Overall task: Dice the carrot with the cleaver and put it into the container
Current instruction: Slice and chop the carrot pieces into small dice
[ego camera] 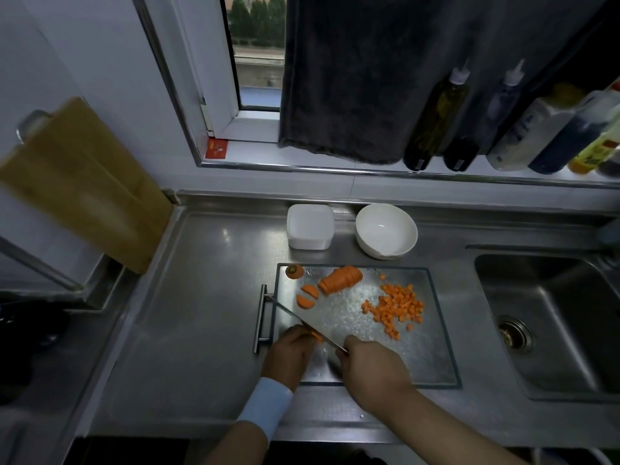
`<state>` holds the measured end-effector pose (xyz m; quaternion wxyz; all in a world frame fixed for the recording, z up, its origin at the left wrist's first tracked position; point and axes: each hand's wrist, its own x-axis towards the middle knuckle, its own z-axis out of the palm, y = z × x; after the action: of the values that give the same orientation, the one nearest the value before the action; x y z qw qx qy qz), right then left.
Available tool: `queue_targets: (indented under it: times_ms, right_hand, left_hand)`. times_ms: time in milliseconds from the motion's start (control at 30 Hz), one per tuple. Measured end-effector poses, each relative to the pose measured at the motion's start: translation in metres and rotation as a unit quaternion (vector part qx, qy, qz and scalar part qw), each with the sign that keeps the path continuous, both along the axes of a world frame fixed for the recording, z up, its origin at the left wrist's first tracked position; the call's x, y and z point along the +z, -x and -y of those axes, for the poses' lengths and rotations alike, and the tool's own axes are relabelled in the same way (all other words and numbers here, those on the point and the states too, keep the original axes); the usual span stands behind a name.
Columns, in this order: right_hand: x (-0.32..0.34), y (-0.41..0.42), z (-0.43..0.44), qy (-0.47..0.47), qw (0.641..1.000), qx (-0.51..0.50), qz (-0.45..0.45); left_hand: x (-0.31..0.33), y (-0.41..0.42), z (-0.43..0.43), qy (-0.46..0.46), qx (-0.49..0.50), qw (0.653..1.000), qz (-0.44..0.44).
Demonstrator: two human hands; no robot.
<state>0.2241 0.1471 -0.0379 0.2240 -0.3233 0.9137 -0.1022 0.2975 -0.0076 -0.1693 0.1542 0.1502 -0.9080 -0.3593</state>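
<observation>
Right hand (372, 367) grips the cleaver (302, 320), left hand (290, 354) pinches a carrot piece (317, 336), while diced cubes (396, 308) wait, a sliced chunk (340, 279) lies undiced and the container (310, 226) holds no carrot.

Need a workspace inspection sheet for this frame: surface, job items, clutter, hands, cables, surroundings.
Surface: steel counter, cutting board on it.
Job's things: cleaver over carrot piece, near left of cutting board; sliced carrot chunk and half slices rear left; diced pile right; container behind it, looks empty.
Clutter: carrot top at rear-left corner; white bowl beside container.
Hands: left hand holds carrot piece; right hand grips cleaver.
Cables: nothing seen.
Surroundings: sink right; wooden board leaning left; bottles on sill.
</observation>
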Motion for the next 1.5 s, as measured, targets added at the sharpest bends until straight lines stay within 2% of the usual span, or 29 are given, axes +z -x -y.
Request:
queue_targets:
  times_ms: [133,367,633,867,1133,1367,1500]
  right_hand:
    - [0.004,-0.001,0.001,-0.009,1.0,0.011,-0.009]
    - [0.005,0.003,-0.002,-0.042,0.999,0.008,0.011]
    - [0.006,0.009,0.003,-0.068,0.997,0.022,0.018]
    - [-0.004,0.015,0.011,-0.094,0.995,0.026,0.038]
    - [-0.025,0.017,0.018,-0.06,0.995,-0.018,0.074]
    - [-0.025,0.02,0.014,-0.057,0.996,-0.006,0.069]
    - [-0.023,0.022,0.001,-0.061,0.995,-0.014,0.079]
  left_hand:
    - [0.003,0.0,0.001,-0.032,0.023,0.999,-0.029]
    - [0.002,-0.006,-0.001,-0.093,0.045,0.994,0.021]
    - [-0.005,-0.001,-0.002,-0.077,0.053,0.995,-0.04]
    - [-0.009,-0.001,-0.001,-0.049,0.055,0.997,-0.03]
    - [-0.01,-0.001,0.001,-0.06,0.042,0.997,-0.032]
    - [-0.006,-0.001,0.003,-0.057,0.039,0.997,-0.029]
    - [-0.002,0.001,0.005,-0.026,0.009,1.0,-0.004]
